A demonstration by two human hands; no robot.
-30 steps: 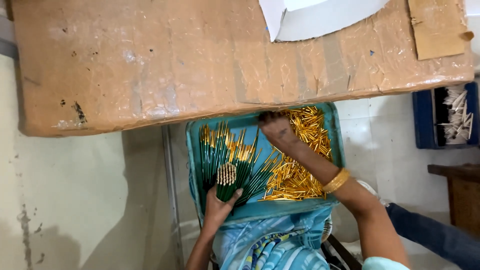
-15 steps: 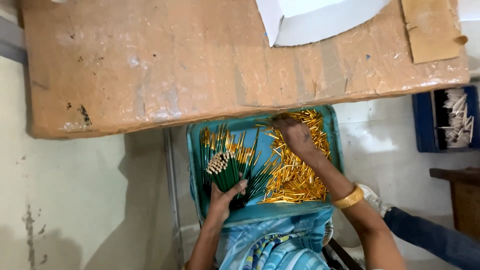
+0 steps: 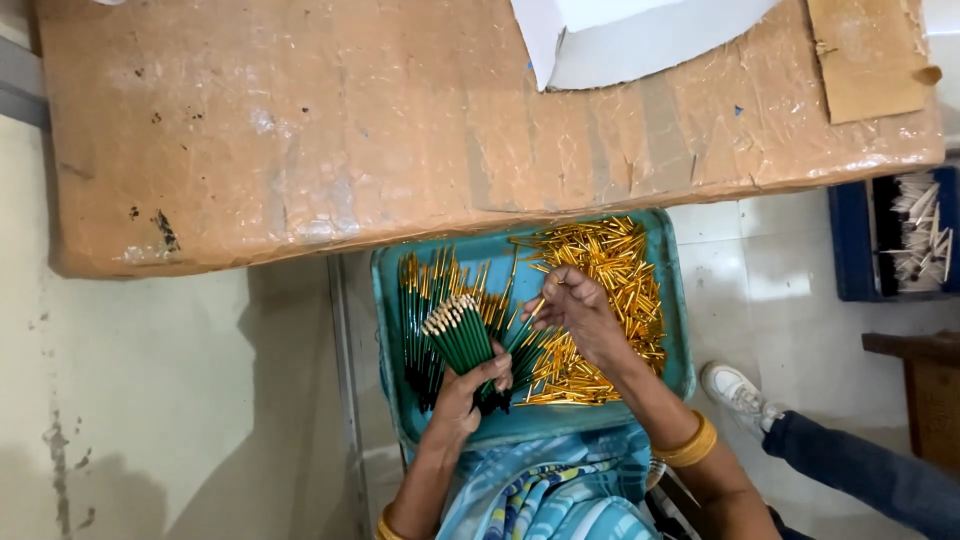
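Observation:
A teal tray (image 3: 390,300) rests on my lap below the table edge. It holds a fan of green sticks with gold ends (image 3: 418,320) on the left and a heap of gold pieces (image 3: 610,270) on the right. My left hand (image 3: 470,390) grips a bundle of green sticks (image 3: 462,335), tips pointing up and left. My right hand (image 3: 575,310) hovers over the gold heap, fingers pinched on a small gold piece close to the bundle.
A brown table wrapped in plastic film (image 3: 400,140) spans the top, with a white sheet (image 3: 620,40) and a cardboard scrap (image 3: 865,60) on it. A blue box of white parts (image 3: 900,240) stands right. Another person's shoe (image 3: 735,390) and leg are at lower right.
My right hand has drawn back from the far part of the gold heap toward the bundle. My left hand has lifted the bundle of green sticks and tilted it.

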